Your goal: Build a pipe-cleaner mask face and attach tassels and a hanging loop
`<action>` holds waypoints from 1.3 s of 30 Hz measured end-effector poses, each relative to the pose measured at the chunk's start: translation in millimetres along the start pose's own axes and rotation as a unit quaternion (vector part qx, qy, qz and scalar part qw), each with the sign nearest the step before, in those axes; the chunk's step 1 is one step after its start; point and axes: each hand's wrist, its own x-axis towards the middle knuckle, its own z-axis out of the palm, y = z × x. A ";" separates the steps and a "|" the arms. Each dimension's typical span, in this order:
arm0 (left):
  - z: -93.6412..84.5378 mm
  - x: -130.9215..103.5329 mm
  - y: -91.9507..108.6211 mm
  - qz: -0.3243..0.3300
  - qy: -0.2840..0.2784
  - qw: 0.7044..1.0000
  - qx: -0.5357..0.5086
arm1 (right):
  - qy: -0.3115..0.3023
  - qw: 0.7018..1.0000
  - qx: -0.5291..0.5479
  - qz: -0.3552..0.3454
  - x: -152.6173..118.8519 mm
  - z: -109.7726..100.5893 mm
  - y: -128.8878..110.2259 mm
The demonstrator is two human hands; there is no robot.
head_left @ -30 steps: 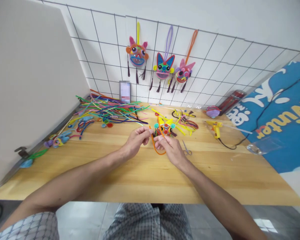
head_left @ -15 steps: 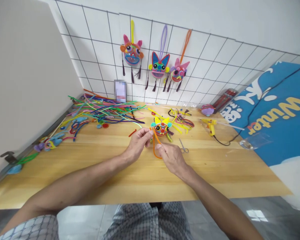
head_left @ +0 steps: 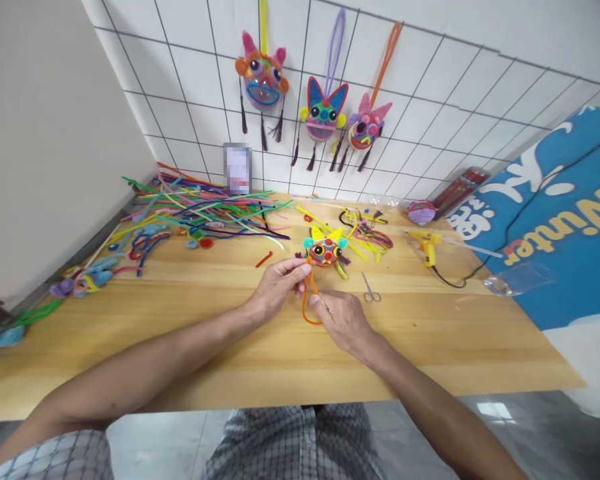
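Note:
An orange pipe cleaner (head_left: 305, 308), bent into a loop, runs between my two hands above the table. My left hand (head_left: 281, 281) is closed, pinching its upper part between thumb and fingertips. Lower down and to the right, my right hand (head_left: 344, 317) is closed on the loop's side. Just beyond my fingers lies a colourful animal-face ornament (head_left: 325, 252) with yellow ears, turquoise side discs and round black-and-yellow eyes. A pair of scissors (head_left: 371, 291) rests to the right of my right hand. A short red pipe-cleaner piece (head_left: 263, 259) lies beyond my left hand.
Many pipe cleaners (head_left: 205, 210) are heaped at the back left, near a phone-like screen (head_left: 237, 170). To the right are a yellow glue gun (head_left: 429, 248) with its cord and a plastic bag (head_left: 520, 280). Three finished face ornaments (head_left: 325, 119) hang on the tiled wall.
The view has shifted slightly. Both hands keep hold of the orange pipe cleaner, and its loop hangs a little lower. The ornament stays on the table.

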 end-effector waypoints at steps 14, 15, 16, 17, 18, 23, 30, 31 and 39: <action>3.9 -8.7 -0.8 -0.028 -0.029 0.999 -0.034 | 0.063 0.968 0.236 0.050 7.4 -6.5 4.7; 5.2 -9.8 -1.1 -0.029 -0.033 0.998 -0.039 | 0.073 0.967 0.237 0.051 8.5 -6.8 4.3; 6.2 -10.7 -1.7 -0.029 -0.034 0.998 -0.044 | 0.082 0.968 0.234 0.051 9.2 -7.0 3.9; 6.8 -11.4 -2.5 -0.028 -0.034 0.998 -0.048 | 0.087 0.969 0.225 0.050 9.6 -7.0 3.4; 7.3 -11.9 -3.4 -0.028 -0.033 0.998 -0.054 | 0.090 0.972 0.213 0.046 9.8 -7.1 3.0; 7.2 -13.2 -7.1 -0.030 -0.034 0.997 -0.069 | 0.101 0.983 0.148 0.027 9.9 -8.4 0.7; 8.0 -14.1 -9.1 -0.044 -0.030 0.996 -0.068 | 0.103 0.987 0.123 0.007 10.4 -10.0 -0.6; 8.3 -14.3 -8.8 -0.048 -0.028 0.996 -0.066 | 0.103 0.987 0.121 0.002 9.9 -10.0 -0.5; 8.8 -13.3 -1.4 -0.055 -0.018 0.998 -0.032 | 0.159 0.979 0.130 -0.014 9.0 -16.9 6.1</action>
